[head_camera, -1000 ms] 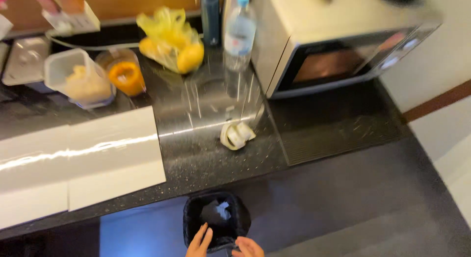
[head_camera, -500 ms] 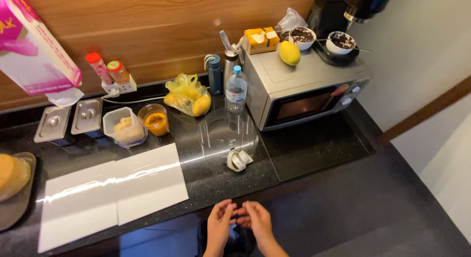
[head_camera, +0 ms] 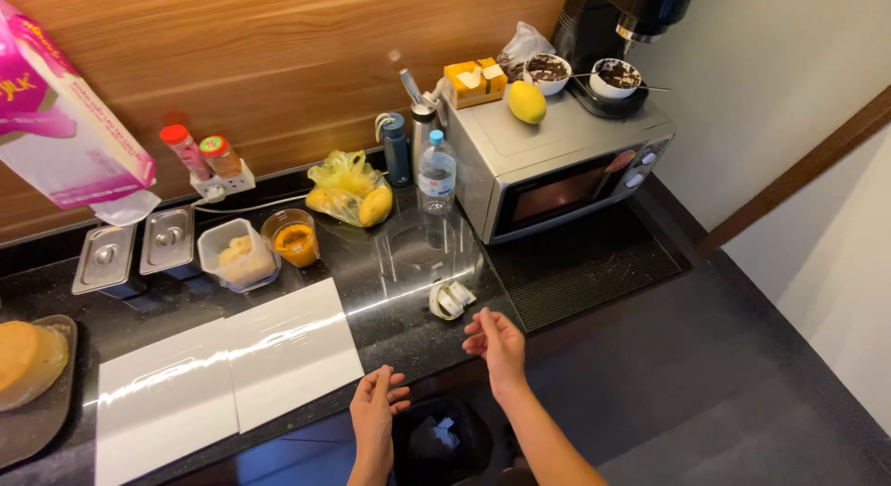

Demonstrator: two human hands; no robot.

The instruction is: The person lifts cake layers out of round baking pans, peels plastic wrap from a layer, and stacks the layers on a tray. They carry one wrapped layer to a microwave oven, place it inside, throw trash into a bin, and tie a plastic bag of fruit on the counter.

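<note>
Hovering over counter edge, head view: left hand (head_camera: 375, 414) slack, fingers loosely curled, grasping nothing; right hand (head_camera: 497, 343) spread flat, also empty. Nearest thing: small white roll of tape (head_camera: 450, 298), just beyond right fingertips, not touched, lying on dark counter (head_camera: 575, 263). Looked crumpled, loose strip curling off. White sheets (head_camera: 227, 370) just ahead of left hand. Best pinched from above by roll body, not loose end. Dark bin (head_camera: 441, 440) below, between wrists.
</note>
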